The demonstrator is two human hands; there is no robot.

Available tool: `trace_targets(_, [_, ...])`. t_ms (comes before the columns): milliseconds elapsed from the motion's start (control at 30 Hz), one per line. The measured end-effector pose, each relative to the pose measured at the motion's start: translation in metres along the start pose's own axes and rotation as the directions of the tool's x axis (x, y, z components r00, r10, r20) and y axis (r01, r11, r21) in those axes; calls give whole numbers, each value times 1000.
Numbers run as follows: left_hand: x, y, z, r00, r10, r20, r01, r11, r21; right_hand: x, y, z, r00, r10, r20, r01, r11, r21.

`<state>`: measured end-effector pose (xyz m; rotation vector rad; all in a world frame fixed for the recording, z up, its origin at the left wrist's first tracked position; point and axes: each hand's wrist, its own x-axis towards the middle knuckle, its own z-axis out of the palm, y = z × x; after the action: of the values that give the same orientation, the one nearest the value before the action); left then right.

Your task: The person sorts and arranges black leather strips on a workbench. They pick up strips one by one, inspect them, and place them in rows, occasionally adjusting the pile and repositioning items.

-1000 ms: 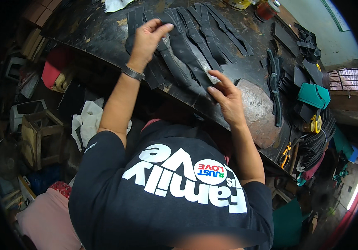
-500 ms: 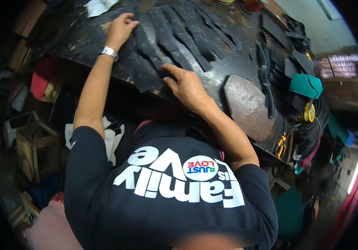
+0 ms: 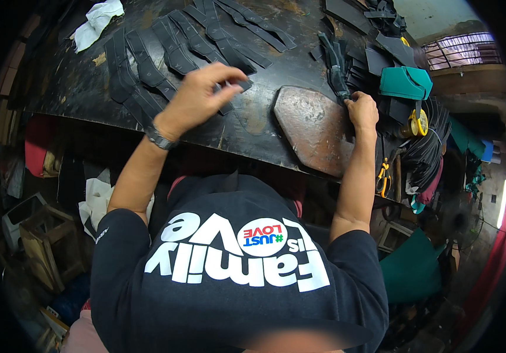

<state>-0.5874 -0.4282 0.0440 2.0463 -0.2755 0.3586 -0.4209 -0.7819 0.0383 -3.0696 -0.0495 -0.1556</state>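
Note:
Several black shaped strips [image 3: 172, 47] lie fanned out side by side on the dark worktable [image 3: 253, 35]. My left hand [image 3: 203, 97] is above the near ends of the middle strips, thumb and fingers apart with nothing between them. It covers part of those strips. At the table's right side, my right hand [image 3: 362, 110] pinches the near end of a bundle of narrow black strips [image 3: 336, 67]. A slab with cut corners [image 3: 312, 126], greyish and rusty brown, lies just left of that hand.
White cloth [image 3: 97, 23] lies at the far left. On the right are a green piece [image 3: 406, 83], a yellow tape roll [image 3: 419, 122], orange-handled pliers [image 3: 384, 179] and coiled black cord [image 3: 432, 147]. The table's near edge runs in front of me.
My right hand has moved right from the strips to the narrow bundle and closed on its end. My left hand has come right and nearer, over the middle strips. The view has shifted.

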Motion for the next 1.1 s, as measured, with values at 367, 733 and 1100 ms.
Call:
trace_targets(367, [22,24,96,950,264,169,-260,965,-43,-25,-6,-12,985,-88,-146,158,802,576])
trace_targets(733, [30,17,129,926,310,215,-321,947,20,-40,-14,-9,975,-201,-94,217,952,215])
trace_targets(1100, [42,13,147,992,-108,65,123,936,-330,-57,-37,-13,818,-534,-212,559,652,512])
